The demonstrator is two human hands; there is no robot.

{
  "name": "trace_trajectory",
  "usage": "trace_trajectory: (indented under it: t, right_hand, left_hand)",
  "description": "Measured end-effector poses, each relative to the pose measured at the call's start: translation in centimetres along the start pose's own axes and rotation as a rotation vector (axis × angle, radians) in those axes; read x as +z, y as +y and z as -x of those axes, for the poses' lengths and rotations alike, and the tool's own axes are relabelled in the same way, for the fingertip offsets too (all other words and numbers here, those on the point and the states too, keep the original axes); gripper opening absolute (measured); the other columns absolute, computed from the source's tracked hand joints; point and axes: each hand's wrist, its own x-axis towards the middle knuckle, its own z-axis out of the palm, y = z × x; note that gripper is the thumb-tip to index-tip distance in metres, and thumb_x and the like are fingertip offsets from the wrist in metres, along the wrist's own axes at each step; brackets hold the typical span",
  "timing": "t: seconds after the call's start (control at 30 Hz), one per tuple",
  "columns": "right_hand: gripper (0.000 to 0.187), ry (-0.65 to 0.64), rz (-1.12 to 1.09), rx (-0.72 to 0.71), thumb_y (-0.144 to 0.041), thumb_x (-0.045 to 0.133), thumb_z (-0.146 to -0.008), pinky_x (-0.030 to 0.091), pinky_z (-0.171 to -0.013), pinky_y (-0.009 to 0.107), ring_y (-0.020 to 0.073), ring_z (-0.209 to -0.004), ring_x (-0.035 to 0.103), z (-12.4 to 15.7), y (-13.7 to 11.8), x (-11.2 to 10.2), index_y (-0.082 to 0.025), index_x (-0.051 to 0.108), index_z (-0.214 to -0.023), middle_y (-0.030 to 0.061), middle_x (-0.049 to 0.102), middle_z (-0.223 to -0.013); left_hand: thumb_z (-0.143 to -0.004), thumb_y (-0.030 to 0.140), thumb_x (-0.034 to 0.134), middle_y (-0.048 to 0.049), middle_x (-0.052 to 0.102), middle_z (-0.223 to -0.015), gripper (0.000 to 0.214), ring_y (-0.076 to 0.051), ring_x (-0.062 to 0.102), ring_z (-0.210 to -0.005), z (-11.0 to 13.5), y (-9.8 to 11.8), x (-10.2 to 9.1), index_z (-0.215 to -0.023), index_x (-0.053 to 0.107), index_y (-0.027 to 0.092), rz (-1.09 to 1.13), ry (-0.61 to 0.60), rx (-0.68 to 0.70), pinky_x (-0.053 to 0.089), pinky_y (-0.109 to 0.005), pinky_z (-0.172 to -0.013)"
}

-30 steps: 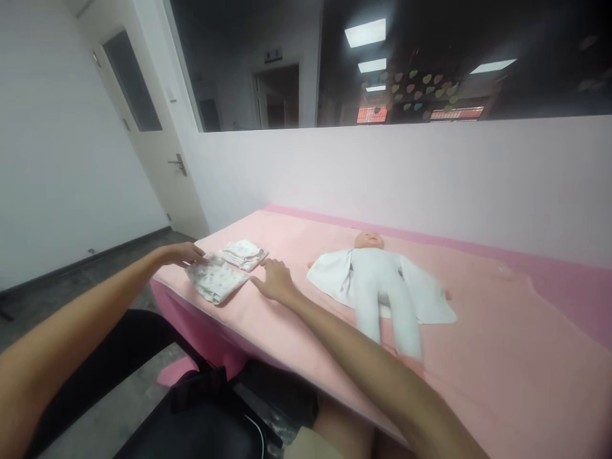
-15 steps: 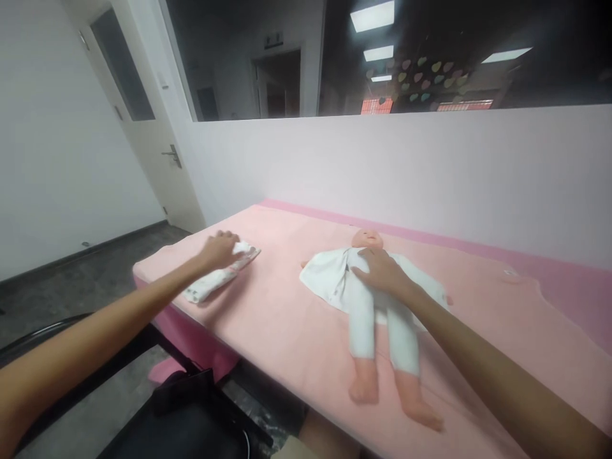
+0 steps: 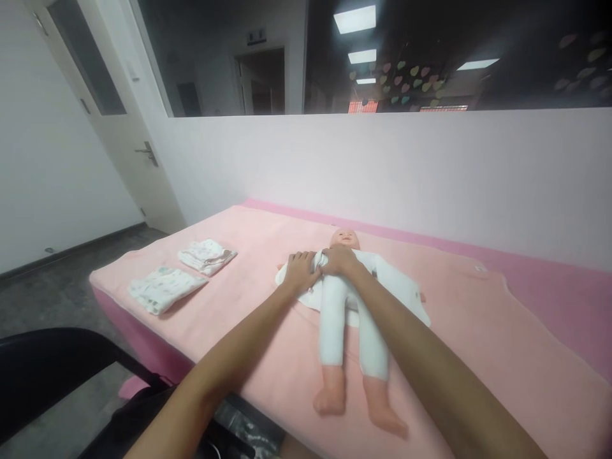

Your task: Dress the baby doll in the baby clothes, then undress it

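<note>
A baby doll [image 3: 345, 238] lies on its back on the pink-covered table, head toward the wall and bare feet toward me. It wears a white baby top [image 3: 399, 285] spread out at both sides, and white trousers [image 3: 331, 325] on its legs. My left hand [image 3: 301, 273] is at the doll's left-hand side in view, fingers closed over the edge of the top. Right beside it, my right hand [image 3: 337, 260] lies over the chest, with bunched white cloth at its curled fingers. The fingertips of both hands are partly hidden.
Two folded patterned cloths, a nearer one [image 3: 165, 290] and a farther one [image 3: 206, 256], lie at the table's left end. A black chair [image 3: 52, 376] stands at the lower left. The wall with a window [image 3: 406, 172] runs behind the pink table cover [image 3: 478, 382].
My left hand has left the folded cloths and come right to the doll's top, beside my right hand. The view has shifted slightly to the right.
</note>
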Motion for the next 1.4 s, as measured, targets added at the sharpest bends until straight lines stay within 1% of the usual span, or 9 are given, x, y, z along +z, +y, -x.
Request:
trace_trajectory:
  t: [0.17,0.43,0.57,0.67,0.8,0.93,1.03,1.23,1.4]
  right_hand:
    - [0.049,-0.028,0.032,0.034,-0.037,0.08,-0.073,0.053,-0.085,0.038,0.0335,-0.103,0.071,-1.3,-0.4,0.1,-0.017,0.077,-0.118,0.0188,0.076,-0.114]
    - [0.036,0.114,0.03,0.057,-0.022,0.072,-0.078,0.047,-0.094,0.04,0.034,-0.109,0.067,-0.8,-1.3,1.6,-0.008,0.072,-0.111,0.0245,0.073,-0.115]
    - [0.037,0.189,-0.042,0.06,-0.024,0.072,-0.077,0.046,-0.093,0.038,0.0327,-0.107,0.067,-0.4,-1.0,2.2,-0.008,0.07,-0.11,0.0229,0.073,-0.112]
    - [0.039,0.245,-0.14,0.035,-0.029,0.075,-0.073,0.046,-0.092,0.036,0.0308,-0.105,0.067,0.0,-0.1,2.3,-0.01,0.07,-0.107,0.0187,0.074,-0.111]
    - [0.043,0.339,-0.309,0.015,-0.032,0.079,-0.071,0.048,-0.091,0.033,0.0269,-0.105,0.068,0.8,2.0,2.3,-0.014,0.069,-0.109,0.0123,0.076,-0.111]
    - [0.052,0.442,-0.469,0.056,-0.036,0.081,-0.069,0.05,-0.097,0.036,0.0273,-0.111,0.067,1.9,4.6,1.9,-0.016,0.068,-0.115,0.0116,0.075,-0.12]
    - [0.048,0.512,-0.565,0.106,-0.036,0.074,-0.072,0.049,-0.103,0.041,0.0289,-0.115,0.066,3.0,6.5,1.4,-0.017,0.068,-0.116,0.0124,0.073,-0.124]
    - [0.045,0.55,-0.702,0.133,-0.039,0.068,-0.076,0.05,-0.1,0.044,0.0294,-0.113,0.066,5.0,9.1,0.5,-0.019,0.068,-0.116,0.0102,0.073,-0.124]
    - [0.044,0.533,-0.7,0.093,-0.038,0.069,-0.077,0.05,-0.099,0.043,0.029,-0.111,0.066,4.7,8.9,0.6,-0.019,0.068,-0.117,0.0098,0.073,-0.122]
  left_hand:
    - [-0.099,0.032,0.05,-0.0097,0.071,-0.128,0.036,-0.03,0.057,-0.119,0.2,-0.2,-0.3,-0.131,0.062,0.021,0.013,-0.001,0.01,0.035,-0.045,-0.107]
    - [-0.107,0.049,0.042,-0.0074,0.074,-0.122,0.039,-0.029,0.06,-0.113,-0.1,0.1,-0.8,-0.127,0.064,0.023,0.13,0.016,-0.078,0.036,-0.046,-0.104]
    - [-0.109,0.042,0.04,-0.0089,0.075,-0.11,0.033,-0.029,0.063,-0.107,-0.3,0.3,-0.9,-0.112,0.065,0.022,0.079,0.026,-0.09,0.038,-0.044,-0.101]
    - [-0.108,0.036,0.041,-0.0095,0.074,-0.1,0.028,-0.028,0.065,-0.101,-0.5,0.3,-1.1,-0.102,0.064,0.021,0.06,0.007,-0.096,0.04,-0.042,-0.097]
    - [-0.11,0.035,0.032,-0.0107,0.071,-0.09,0.034,-0.029,0.066,-0.088,-0.7,0.0,-1.0,-0.099,0.061,0.021,0.067,0.002,-0.175,0.043,-0.04,-0.085]
    - [-0.111,0.039,0.028,-0.0101,0.07,-0.092,0.037,-0.027,0.065,-0.084,-0.6,-0.4,-0.7,-0.102,0.059,0.022,0.144,-0.018,-0.282,0.042,-0.037,-0.075]
    - [-0.111,0.04,0.027,-0.0106,0.069,-0.095,0.038,-0.027,0.065,-0.086,-0.4,-0.7,-0.5,-0.103,0.059,0.022,0.176,-0.026,-0.298,0.043,-0.035,-0.073]
    - [-0.11,0.037,0.027,-0.0123,0.068,-0.094,0.039,-0.029,0.064,-0.092,-0.3,-0.9,-0.2,-0.101,0.062,0.021,0.198,-0.015,-0.278,0.046,-0.038,-0.079]
    - [-0.109,0.038,0.033,-0.0124,0.071,-0.099,0.039,-0.03,0.065,-0.104,-0.4,-0.6,-0.4,-0.105,0.067,0.02,0.231,-0.019,-0.221,0.047,-0.042,-0.094]
